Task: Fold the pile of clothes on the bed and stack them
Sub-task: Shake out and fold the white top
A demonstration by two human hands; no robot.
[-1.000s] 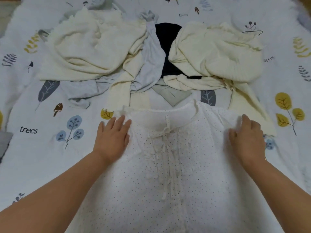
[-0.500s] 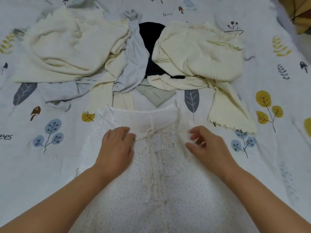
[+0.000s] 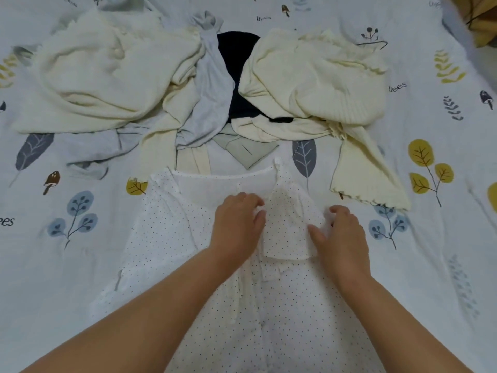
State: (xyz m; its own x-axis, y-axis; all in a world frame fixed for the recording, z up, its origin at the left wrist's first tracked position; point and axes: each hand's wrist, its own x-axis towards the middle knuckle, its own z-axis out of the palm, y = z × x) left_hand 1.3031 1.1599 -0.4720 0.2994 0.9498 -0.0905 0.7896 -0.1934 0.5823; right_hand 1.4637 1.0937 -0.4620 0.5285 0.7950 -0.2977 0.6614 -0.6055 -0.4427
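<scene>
While left hand [image 3: 238, 227] presses dotted blouse [image 3: 172, 238] flat, right hand [image 3: 340, 238] pinches folded sleeve.

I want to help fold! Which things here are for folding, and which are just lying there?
For folding: dotted white blouse, cream sweaters, grey top, dark garment.
Just there: leaf-print bedsheet, brown cloth at the corner.

Views: one only, a head-worn wide-angle camera; no second view shares the scene.
Position: above and behind both hands, close over them.
Direction: forward and down onto the bed sheet [image 3: 443, 265].
Near edge: both forearms enter from the bottom, left hand [image 3: 236, 227] and right hand [image 3: 341, 238] at centre.
Far edge: beyond the hands, the pile of clothes [image 3: 309, 76] fills the top.
</scene>
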